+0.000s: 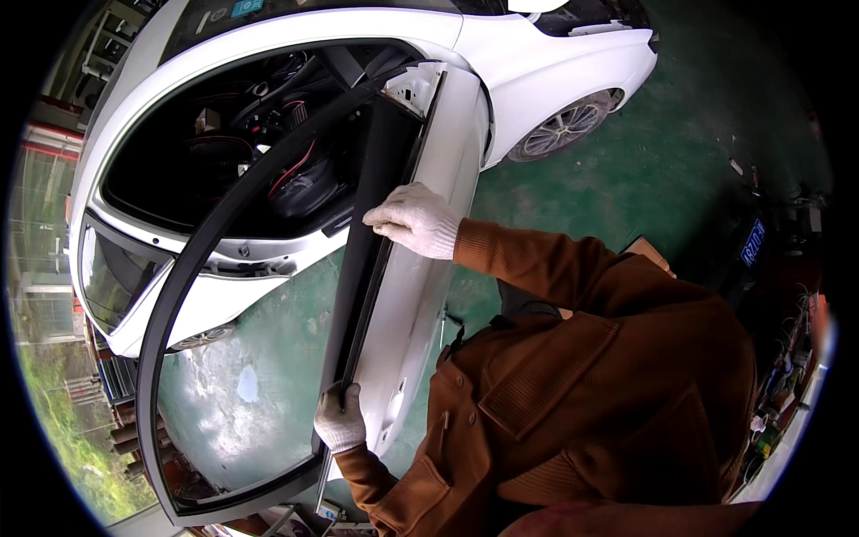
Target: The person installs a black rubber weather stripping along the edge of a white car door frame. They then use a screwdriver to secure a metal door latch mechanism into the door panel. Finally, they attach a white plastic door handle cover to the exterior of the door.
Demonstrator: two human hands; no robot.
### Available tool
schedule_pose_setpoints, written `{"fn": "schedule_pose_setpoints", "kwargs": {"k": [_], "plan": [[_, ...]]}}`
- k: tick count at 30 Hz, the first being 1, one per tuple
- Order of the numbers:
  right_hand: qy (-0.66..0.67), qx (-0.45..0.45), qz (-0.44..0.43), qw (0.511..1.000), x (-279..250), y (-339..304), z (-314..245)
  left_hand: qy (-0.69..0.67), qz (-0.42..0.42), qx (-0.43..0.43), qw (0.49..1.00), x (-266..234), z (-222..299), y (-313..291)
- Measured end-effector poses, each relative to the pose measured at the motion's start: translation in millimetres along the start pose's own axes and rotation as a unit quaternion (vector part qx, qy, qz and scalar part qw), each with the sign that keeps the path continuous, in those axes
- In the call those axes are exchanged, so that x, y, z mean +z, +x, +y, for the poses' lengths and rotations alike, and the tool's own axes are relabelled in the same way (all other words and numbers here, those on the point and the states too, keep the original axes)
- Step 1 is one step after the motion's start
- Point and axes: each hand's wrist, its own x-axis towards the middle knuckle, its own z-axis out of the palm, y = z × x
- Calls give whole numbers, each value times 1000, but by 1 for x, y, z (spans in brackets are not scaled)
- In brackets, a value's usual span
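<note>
My right grip (416, 221) is bunched at the black sill trim (356, 304) of the white door (398, 336), which stands out from the white car (506, 80); my left grip (341, 422) curls near the trim's rear end. I cannot tell whether either is clamped on it.

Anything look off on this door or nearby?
Yes: the bare white metal plate with holes, at the window corner nearest the hinge of the open white car door. It looks exposed, with no mirror or cover on it. Also, a pale blotch breaks up the green floor; spill or reflection, can't tell.
</note>
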Motion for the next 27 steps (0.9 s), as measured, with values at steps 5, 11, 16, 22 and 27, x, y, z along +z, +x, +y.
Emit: {"fn": "schedule_pose_setpoints", "kwargs": {"k": [5, 11, 16, 22, 27], "plan": [[-52, -47, -100, 992, -5, 43, 54, 30, 17, -7, 999, 18, 21, 27], [-47, -60, -117, 990, -2, 49, 86, 54, 47, -27, 997, 39, 28, 26], [-28, -51, -135, 989, -2, 54, 94, 69, 29, -44, 996, 48, 28, 29], [-53, -41, -178, 982, -2, 60, 95, 70, 31, -42, 996, 45, 36, 36], [-63, -53, -154, 985, 1, 60, 100, 99, 15, -39, 994, 43, 42, 43]]}}
